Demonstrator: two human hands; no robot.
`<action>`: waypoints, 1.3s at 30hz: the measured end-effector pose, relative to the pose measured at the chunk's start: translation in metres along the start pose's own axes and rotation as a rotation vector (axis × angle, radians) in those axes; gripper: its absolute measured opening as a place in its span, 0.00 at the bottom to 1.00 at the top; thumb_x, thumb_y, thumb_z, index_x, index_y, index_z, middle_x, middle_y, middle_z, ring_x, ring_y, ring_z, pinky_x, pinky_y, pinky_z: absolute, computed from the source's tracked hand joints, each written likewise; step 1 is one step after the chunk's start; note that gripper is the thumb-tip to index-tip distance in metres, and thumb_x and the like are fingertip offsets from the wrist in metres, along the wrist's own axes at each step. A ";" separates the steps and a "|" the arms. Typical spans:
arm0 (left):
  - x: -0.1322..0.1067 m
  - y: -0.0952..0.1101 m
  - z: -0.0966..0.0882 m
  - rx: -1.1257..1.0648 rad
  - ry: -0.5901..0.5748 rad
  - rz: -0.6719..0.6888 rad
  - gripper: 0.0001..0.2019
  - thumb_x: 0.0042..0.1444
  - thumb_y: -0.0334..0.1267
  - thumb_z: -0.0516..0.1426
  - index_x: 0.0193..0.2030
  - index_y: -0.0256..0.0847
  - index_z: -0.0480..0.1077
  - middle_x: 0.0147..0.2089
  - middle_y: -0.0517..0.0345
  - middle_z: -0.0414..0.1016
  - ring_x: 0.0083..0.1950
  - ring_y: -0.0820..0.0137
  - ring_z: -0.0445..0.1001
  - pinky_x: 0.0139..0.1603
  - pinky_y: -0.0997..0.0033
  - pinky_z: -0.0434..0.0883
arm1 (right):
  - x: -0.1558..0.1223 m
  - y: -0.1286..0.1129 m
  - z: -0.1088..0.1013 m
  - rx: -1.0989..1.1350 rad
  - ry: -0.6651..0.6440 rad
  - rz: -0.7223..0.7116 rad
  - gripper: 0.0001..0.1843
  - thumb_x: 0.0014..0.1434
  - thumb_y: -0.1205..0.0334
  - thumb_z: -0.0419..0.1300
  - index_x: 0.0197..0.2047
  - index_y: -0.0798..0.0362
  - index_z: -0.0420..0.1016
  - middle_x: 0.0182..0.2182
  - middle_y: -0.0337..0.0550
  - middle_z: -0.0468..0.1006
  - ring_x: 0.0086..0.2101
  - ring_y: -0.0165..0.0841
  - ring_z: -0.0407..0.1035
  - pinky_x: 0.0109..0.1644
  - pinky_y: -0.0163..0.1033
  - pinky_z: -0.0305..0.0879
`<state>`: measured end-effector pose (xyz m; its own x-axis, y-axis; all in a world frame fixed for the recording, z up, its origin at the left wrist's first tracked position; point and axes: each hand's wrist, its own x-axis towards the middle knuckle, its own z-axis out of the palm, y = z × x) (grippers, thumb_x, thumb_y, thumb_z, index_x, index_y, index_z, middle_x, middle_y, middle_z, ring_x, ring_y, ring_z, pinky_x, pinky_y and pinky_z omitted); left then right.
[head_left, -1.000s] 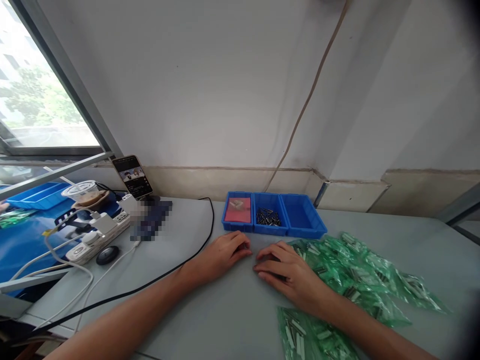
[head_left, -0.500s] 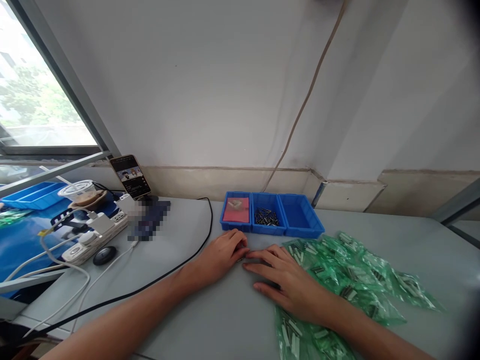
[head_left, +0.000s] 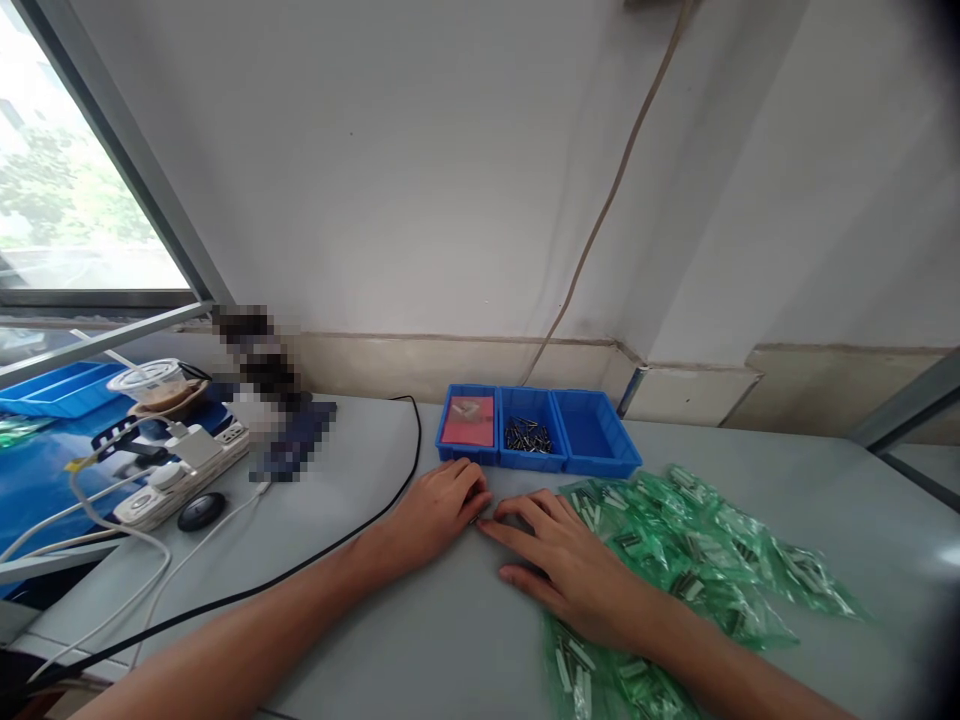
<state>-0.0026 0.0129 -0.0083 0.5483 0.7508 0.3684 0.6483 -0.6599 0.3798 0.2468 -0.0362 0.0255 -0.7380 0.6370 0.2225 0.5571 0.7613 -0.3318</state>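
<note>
My left hand (head_left: 442, 508) rests on the grey table (head_left: 420, 640) with its fingers curled and the thumb pressed in. A tiny piece shows at its fingertips, too small to name. Close by on the right, my right hand (head_left: 562, 560) lies low with fingers apart, its index fingertip touching or almost touching that piece. Just beyond the hands stands a blue three-part tray (head_left: 596, 466). Its left part holds a pink card (head_left: 469, 428) under a small clear packet, and the middle one a heap of dark metal screws or pins (head_left: 527, 436).
Several green plastic bags (head_left: 697, 550) of metal and white parts spread to the right, partly under my right forearm. A black cable (head_left: 322, 552) crosses on the left, near a mouse (head_left: 201, 511), a power strip (head_left: 139, 508) and a lidded cup (head_left: 154, 385).
The view has shifted slightly, moving everything a little to the left. My right index fingertip has come closer to my left fingertips; the left hand keeps its curled pose.
</note>
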 end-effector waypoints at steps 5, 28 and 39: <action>0.001 0.002 -0.003 0.025 -0.025 0.007 0.05 0.75 0.37 0.56 0.45 0.42 0.68 0.44 0.57 0.75 0.43 0.66 0.74 0.42 0.68 0.69 | 0.001 -0.003 -0.001 -0.012 -0.009 0.037 0.24 0.76 0.52 0.58 0.72 0.39 0.69 0.61 0.49 0.73 0.56 0.50 0.66 0.61 0.60 0.69; 0.003 0.005 -0.007 -0.057 -0.050 -0.028 0.05 0.72 0.37 0.60 0.44 0.43 0.68 0.41 0.60 0.74 0.42 0.66 0.72 0.42 0.69 0.67 | 0.003 -0.005 0.000 -0.078 -0.004 0.012 0.25 0.76 0.53 0.58 0.73 0.40 0.66 0.64 0.47 0.73 0.56 0.50 0.66 0.60 0.61 0.69; 0.003 0.005 -0.008 -0.070 -0.049 -0.018 0.05 0.72 0.37 0.61 0.44 0.43 0.68 0.41 0.61 0.74 0.42 0.67 0.72 0.42 0.69 0.67 | 0.003 -0.008 -0.001 -0.149 -0.020 -0.020 0.23 0.76 0.55 0.58 0.71 0.42 0.67 0.63 0.49 0.73 0.56 0.51 0.67 0.59 0.62 0.70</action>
<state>-0.0020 0.0115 0.0017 0.5632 0.7622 0.3192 0.6208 -0.6452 0.4454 0.2405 -0.0404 0.0299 -0.7565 0.6198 0.2088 0.5912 0.7846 -0.1869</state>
